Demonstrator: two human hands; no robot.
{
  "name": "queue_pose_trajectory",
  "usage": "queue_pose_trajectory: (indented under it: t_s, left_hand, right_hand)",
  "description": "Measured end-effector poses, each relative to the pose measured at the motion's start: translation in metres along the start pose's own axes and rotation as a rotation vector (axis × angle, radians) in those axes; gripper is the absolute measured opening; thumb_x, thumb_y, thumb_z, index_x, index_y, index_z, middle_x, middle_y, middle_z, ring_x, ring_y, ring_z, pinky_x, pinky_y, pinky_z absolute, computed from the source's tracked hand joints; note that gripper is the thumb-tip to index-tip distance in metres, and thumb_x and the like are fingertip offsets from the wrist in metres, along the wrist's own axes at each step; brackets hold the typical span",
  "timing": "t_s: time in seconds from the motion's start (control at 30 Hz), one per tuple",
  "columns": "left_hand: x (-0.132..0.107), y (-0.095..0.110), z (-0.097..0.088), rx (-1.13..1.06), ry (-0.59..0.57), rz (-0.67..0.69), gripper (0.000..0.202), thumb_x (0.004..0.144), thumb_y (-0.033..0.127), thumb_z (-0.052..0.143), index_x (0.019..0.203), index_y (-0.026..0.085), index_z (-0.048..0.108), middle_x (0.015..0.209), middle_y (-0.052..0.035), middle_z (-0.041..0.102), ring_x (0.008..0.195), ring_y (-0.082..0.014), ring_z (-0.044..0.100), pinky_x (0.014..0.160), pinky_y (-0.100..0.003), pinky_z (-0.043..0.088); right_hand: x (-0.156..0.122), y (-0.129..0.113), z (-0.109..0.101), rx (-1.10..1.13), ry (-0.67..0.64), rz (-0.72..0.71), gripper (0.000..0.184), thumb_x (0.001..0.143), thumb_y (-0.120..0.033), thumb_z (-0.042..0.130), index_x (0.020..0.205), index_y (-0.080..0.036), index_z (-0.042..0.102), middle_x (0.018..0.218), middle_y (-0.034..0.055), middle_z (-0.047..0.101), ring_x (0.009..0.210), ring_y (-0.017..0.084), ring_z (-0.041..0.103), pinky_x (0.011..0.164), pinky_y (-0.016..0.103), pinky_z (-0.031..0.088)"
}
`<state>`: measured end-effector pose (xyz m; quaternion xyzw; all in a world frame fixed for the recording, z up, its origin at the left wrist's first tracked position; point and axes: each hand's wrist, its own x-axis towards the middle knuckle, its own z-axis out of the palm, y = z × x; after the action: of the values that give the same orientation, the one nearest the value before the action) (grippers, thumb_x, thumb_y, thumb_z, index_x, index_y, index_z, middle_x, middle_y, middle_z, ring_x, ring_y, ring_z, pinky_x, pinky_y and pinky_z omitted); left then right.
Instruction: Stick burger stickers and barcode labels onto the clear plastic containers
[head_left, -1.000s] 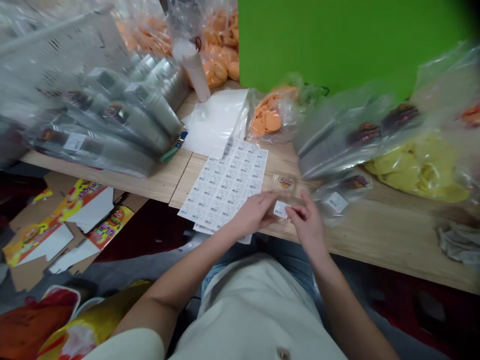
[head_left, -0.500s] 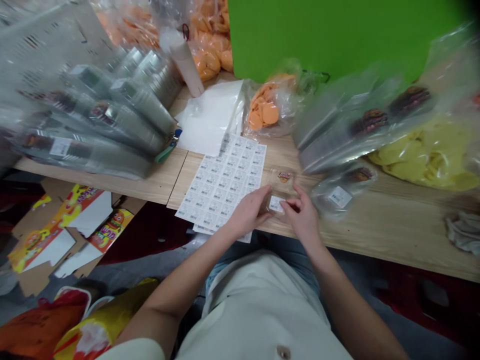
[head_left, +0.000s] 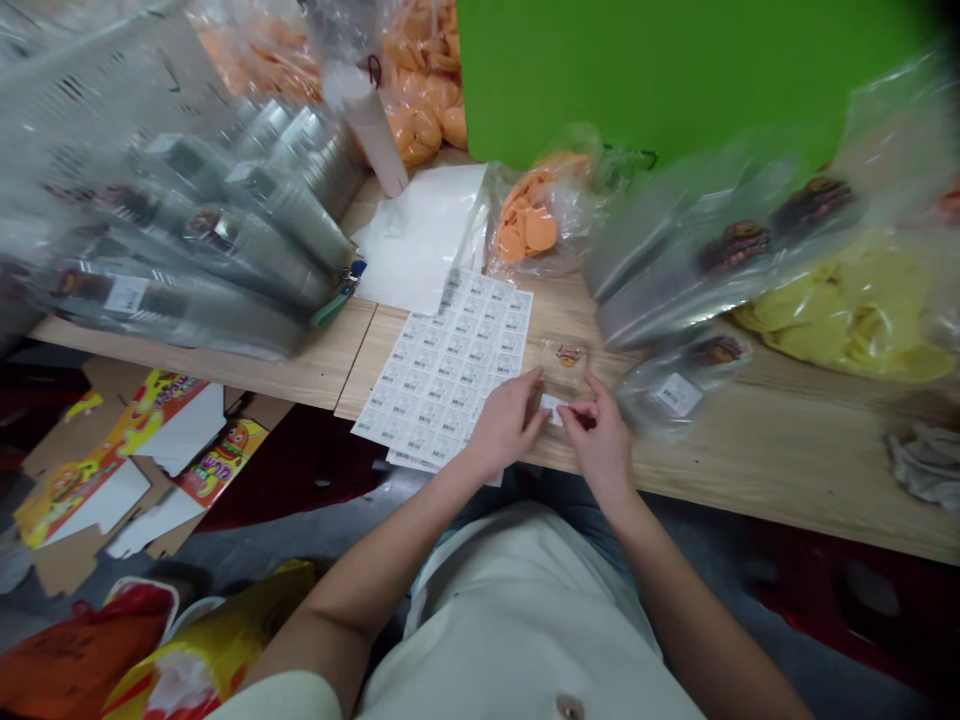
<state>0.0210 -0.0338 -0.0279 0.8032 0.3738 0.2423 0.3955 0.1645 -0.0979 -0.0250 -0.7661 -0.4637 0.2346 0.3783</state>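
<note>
A small clear plastic package (head_left: 564,362) with a burger picture sticker on its upper part lies at the table's front edge. On its lower part sits a white barcode label (head_left: 553,408). My left hand (head_left: 508,422) grips the package's left side, with the thumb close to the label. My right hand (head_left: 600,435) pinches the label's right edge between thumb and finger, while another finger reaches along the package's right side. Left of the hands lies a sheet of barcode labels (head_left: 450,375), and a second sheet shows partly beneath it.
Bagged stacks of clear packages stand left (head_left: 247,270) and right (head_left: 675,270). A loose labelled clear package (head_left: 686,385) is right of my hands. Behind are a white plastic bag (head_left: 424,235), a bag of orange discs (head_left: 529,220) and a bottle (head_left: 375,135). A yellow-filled bag (head_left: 855,310) lies right.
My left thumb has shifted up and in toward the label. My right fingers have moved slightly left over the label's right side. The package stays in place.
</note>
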Motion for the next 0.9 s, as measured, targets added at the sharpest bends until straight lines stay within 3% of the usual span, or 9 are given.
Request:
queue_pose_trajectory:
  t_s: [0.13, 0.2, 0.33, 0.5, 0.57, 0.63, 0.73, 0.83, 0.9]
  left_hand:
    - [-0.001, -0.001, 0.006, 0.015, 0.026, -0.01, 0.056, 0.083, 0.024, 0.049, 0.134, 0.016, 0.027, 0.121, -0.0122, 0.054, 0.113, -0.0232, 0.049, 0.098, -0.043, 0.038]
    - [-0.001, -0.003, 0.007, 0.008, 0.026, -0.011, 0.057, 0.083, 0.023, 0.049, 0.134, 0.015, 0.027, 0.122, -0.0131, 0.054, 0.113, -0.0229, 0.049, 0.098, -0.043, 0.037]
    - [-0.003, -0.005, -0.002, -0.073, 0.02, -0.004, 0.05, 0.087, 0.024, 0.042, 0.134, 0.016, 0.029, 0.128, -0.0132, 0.049, 0.119, -0.0215, 0.045, 0.101, -0.042, 0.035]
    - [-0.014, 0.006, -0.033, -0.232, 0.243, -0.248, 0.035, 0.088, 0.032, 0.045, 0.12, 0.02, 0.047, 0.123, -0.0097, 0.052, 0.112, -0.0208, 0.05, 0.093, -0.04, 0.042]
    - [-0.018, 0.017, -0.042, -0.482, 0.157, -0.385, 0.037, 0.083, 0.036, 0.054, 0.116, 0.02, 0.051, 0.113, -0.0085, 0.057, 0.101, -0.0187, 0.055, 0.087, -0.036, 0.045]
    - [-0.019, 0.03, -0.046, -0.822, -0.041, -0.511, 0.039, 0.079, 0.037, 0.06, 0.113, 0.019, 0.055, 0.096, -0.0059, 0.061, 0.084, -0.014, 0.059, 0.078, -0.03, 0.047]
    - [-0.014, 0.051, -0.038, -1.148, -0.232, -0.614, 0.036, 0.075, 0.036, 0.064, 0.105, 0.017, 0.058, 0.075, -0.0005, 0.058, 0.062, -0.0069, 0.055, 0.067, -0.023, 0.046]
    - [0.002, 0.067, -0.019, -0.981, -0.246, -0.464, 0.038, 0.072, 0.037, 0.067, 0.102, 0.016, 0.058, 0.073, -0.0004, 0.058, 0.066, -0.0093, 0.055, 0.07, -0.025, 0.045]
    - [0.018, 0.074, -0.004, -0.711, -0.13, -0.293, 0.045, 0.071, 0.04, 0.068, 0.107, 0.017, 0.057, 0.091, -0.0054, 0.06, 0.085, -0.0158, 0.057, 0.08, -0.031, 0.044]
  right_hand:
    - [-0.019, -0.008, -0.01, -0.27, 0.151, -0.208, 0.051, 0.085, -0.027, 0.045, 0.134, -0.017, 0.036, 0.122, 0.0154, 0.052, 0.11, 0.025, 0.05, 0.087, 0.042, 0.044]
    - [-0.028, -0.009, -0.008, -0.372, 0.076, -0.339, 0.048, 0.087, -0.021, 0.038, 0.135, -0.018, 0.035, 0.135, 0.0145, 0.042, 0.124, 0.025, 0.039, 0.096, 0.043, 0.038]
    - [-0.03, 0.0, 0.007, -0.554, -0.105, -0.404, 0.054, 0.087, -0.027, 0.042, 0.138, -0.015, 0.03, 0.144, 0.0164, 0.029, 0.128, 0.033, 0.031, 0.094, 0.051, 0.036]
    - [-0.022, 0.005, 0.005, -0.489, -0.083, -0.505, 0.05, 0.087, -0.027, 0.044, 0.136, -0.018, 0.035, 0.132, 0.0151, 0.044, 0.12, 0.027, 0.04, 0.096, 0.046, 0.037]
    - [-0.028, -0.004, -0.005, -0.418, -0.051, -0.583, 0.051, 0.086, -0.025, 0.048, 0.135, -0.02, 0.036, 0.132, 0.0146, 0.042, 0.12, 0.026, 0.04, 0.096, 0.045, 0.037]
    - [-0.038, -0.016, -0.018, -0.367, -0.017, -0.648, 0.054, 0.083, -0.022, 0.051, 0.135, -0.024, 0.035, 0.135, 0.0134, 0.037, 0.121, 0.026, 0.038, 0.097, 0.046, 0.037]
    - [-0.053, -0.022, -0.043, -0.358, 0.027, -0.688, 0.058, 0.081, -0.019, 0.054, 0.134, -0.03, 0.035, 0.136, 0.0119, 0.033, 0.122, 0.027, 0.038, 0.096, 0.047, 0.038]
    - [-0.055, -0.008, -0.071, -0.448, 0.124, -0.662, 0.059, 0.08, -0.02, 0.055, 0.134, -0.032, 0.035, 0.136, 0.012, 0.033, 0.12, 0.029, 0.04, 0.093, 0.047, 0.039]
    - [-0.045, 0.008, -0.088, -0.514, 0.247, -0.585, 0.054, 0.081, -0.021, 0.053, 0.132, -0.03, 0.038, 0.134, 0.0132, 0.035, 0.118, 0.029, 0.042, 0.092, 0.047, 0.04]
